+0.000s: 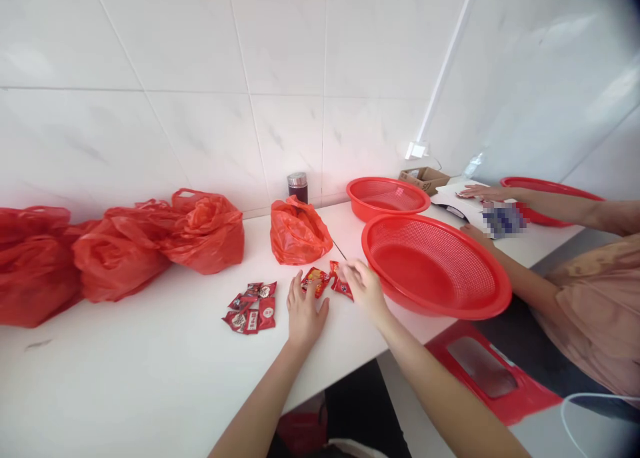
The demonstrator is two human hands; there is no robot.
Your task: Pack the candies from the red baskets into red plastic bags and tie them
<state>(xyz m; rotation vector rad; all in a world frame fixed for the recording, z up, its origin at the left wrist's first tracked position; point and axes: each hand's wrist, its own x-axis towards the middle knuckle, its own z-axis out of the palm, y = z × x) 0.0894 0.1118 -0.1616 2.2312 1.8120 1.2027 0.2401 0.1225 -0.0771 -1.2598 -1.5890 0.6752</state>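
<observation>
My left hand (306, 311) is low over the white table (150, 378), its fingers apart and the fingertips at a red and yellow packet (315, 280). My right hand (364, 286) is beside it with fingers curled together; what they hold, if anything, is hidden. Another small red packet (342, 287) lies partly behind the right fingers. A thin dark stick-like thing (339, 249) ends near those fingertips; I cannot tell whether they grip it. Left of my left hand lies a group of several small red packets (254, 308). A red plastic bag (299, 235) stands behind both hands.
Several filled red bags (203, 235) line the left side. Two red plastic baskets, a near one (435, 271) and a far one (387, 195), stand right. A dark jar (298, 188) is by the wall. A co-worker's arms (525, 271) reach in from the right, near a cardboard box (425, 178).
</observation>
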